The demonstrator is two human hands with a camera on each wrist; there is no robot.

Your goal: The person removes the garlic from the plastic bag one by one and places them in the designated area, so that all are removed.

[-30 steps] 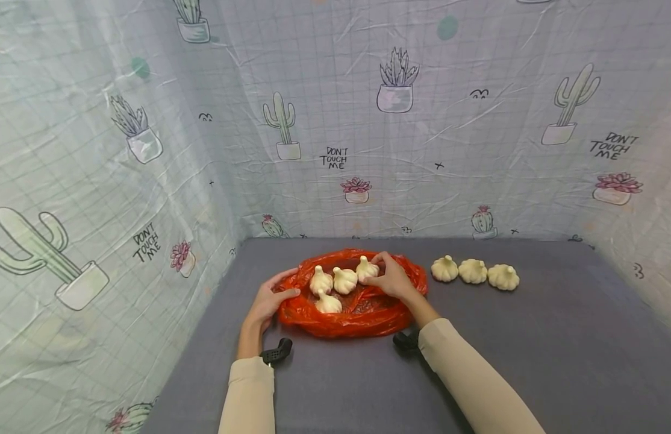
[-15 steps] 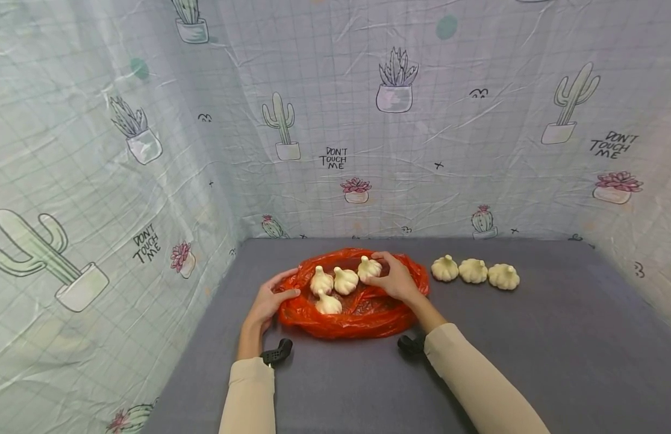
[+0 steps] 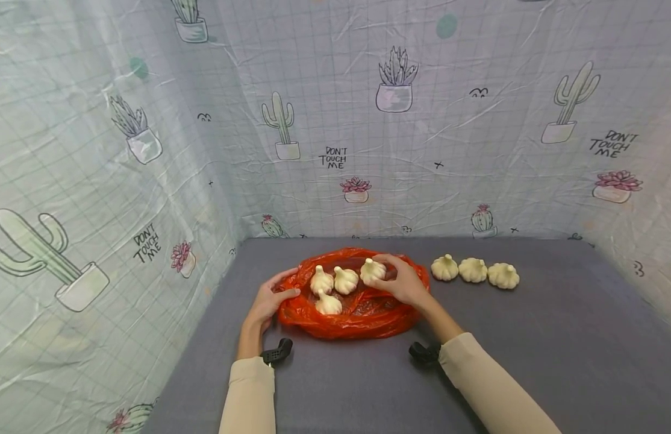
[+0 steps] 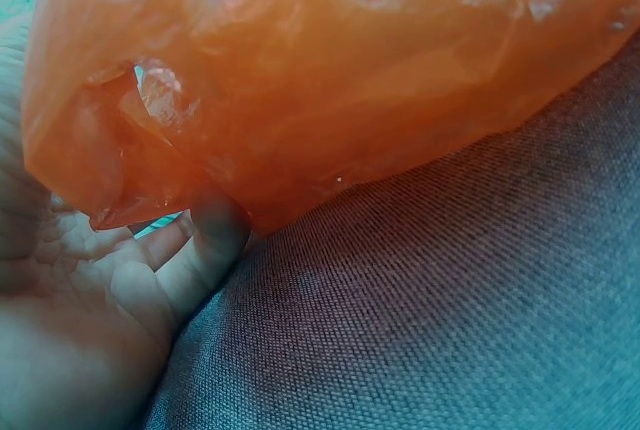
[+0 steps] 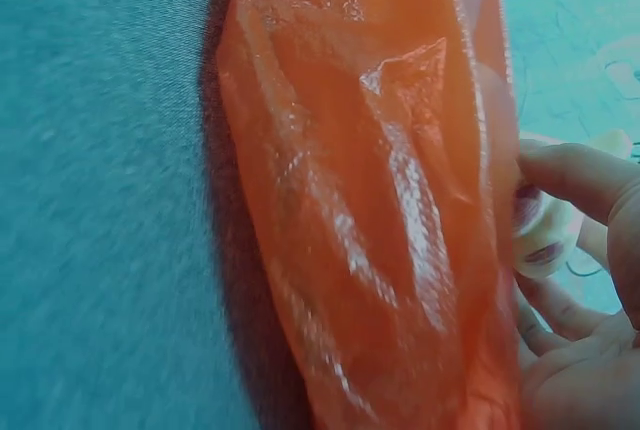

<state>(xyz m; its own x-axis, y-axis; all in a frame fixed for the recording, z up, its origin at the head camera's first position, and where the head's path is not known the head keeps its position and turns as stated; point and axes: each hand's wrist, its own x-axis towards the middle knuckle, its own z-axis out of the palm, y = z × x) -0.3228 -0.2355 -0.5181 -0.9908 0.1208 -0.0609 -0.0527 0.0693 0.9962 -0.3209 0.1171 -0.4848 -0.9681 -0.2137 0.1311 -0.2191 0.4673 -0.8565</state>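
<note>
A red plastic bag [image 3: 341,327] lies with its mouth spread wide in the head view. My left hand [image 3: 266,301] grips its left rim, thumb over the edge and the other fingers outside. With thumb and fingers, my right hand [image 3: 403,283] pinches a garlic bulb [image 3: 371,271] over the bag's right half. Left of it in the bag sit a garlic bulb [image 3: 346,281], another garlic bulb [image 3: 321,281] and, nearer the front, a third garlic bulb [image 3: 328,303]. In the right wrist view, the bag wall hides part of the held bulb [image 5: 545,240].
To the right of the bag, a row of three garlic bulbs [image 3: 473,271] lies on the grey table [image 3: 558,349]. A cactus-print curtain [image 3: 335,120] hangs behind and at the sides. Black wrist devices [image 3: 277,352] sit near the bag's front.
The right hand and its garlic bulb have shifted a little to the right, away from the other bulbs in the bag. My left hand has stayed on the rim.
</note>
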